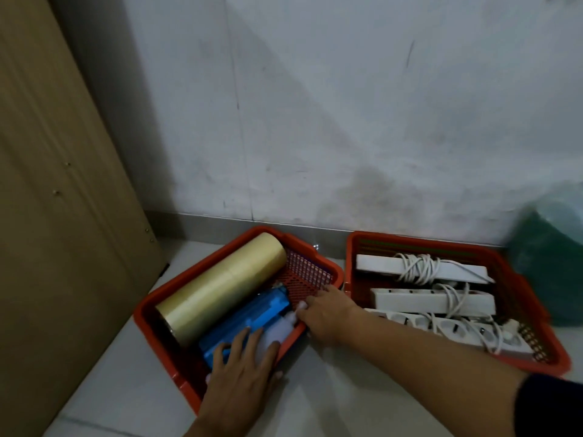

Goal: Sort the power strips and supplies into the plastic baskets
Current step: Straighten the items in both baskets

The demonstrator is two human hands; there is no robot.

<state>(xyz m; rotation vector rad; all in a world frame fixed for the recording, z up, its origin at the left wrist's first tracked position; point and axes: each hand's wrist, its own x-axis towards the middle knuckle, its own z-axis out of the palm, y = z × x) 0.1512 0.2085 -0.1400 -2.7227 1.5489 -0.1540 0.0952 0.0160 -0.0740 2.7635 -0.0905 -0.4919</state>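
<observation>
Two red plastic baskets sitting side by side on the floor, left basket [151,305] holding a yellowish film roll [220,287], left hand [241,373] resting flat, fingers straight, on a blue package [249,320] beside the roll, right hand [328,312] reaching over the left basket's right rim, fingers curling at a white item [284,326], hold unclear, three white power strips [432,299] lying in the right basket [353,247].

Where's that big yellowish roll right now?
In the head view, the big yellowish roll lies in the left red basket, along its far-left side, right next to the blue package and near the brown cabinet.
</observation>
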